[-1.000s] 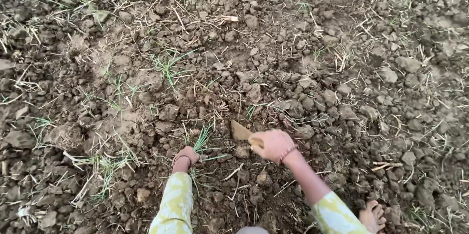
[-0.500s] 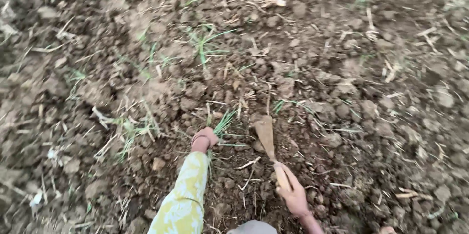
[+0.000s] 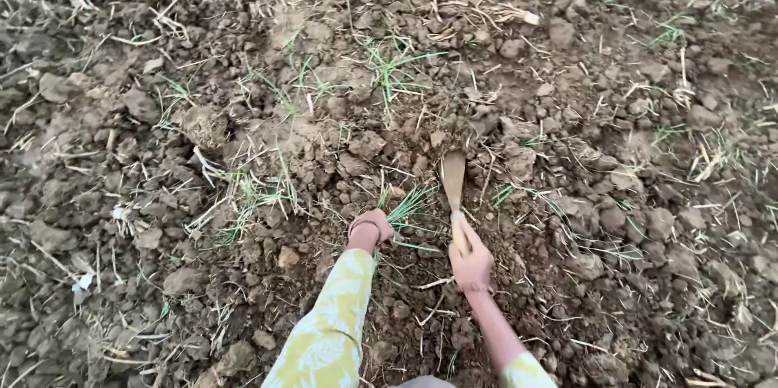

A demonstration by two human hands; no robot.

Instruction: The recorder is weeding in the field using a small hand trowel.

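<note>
My left hand [image 3: 372, 226] grips a grass tuft [image 3: 408, 205]; my right hand's [image 3: 471, 262] fingers clamp a flat-bladed trowel [image 3: 454, 180] in cloddy soil [image 3: 162, 193].

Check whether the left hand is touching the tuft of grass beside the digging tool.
Touching. The head view shows the left hand closed around the base of the grass tuft, blades emerging from the fist.
</note>
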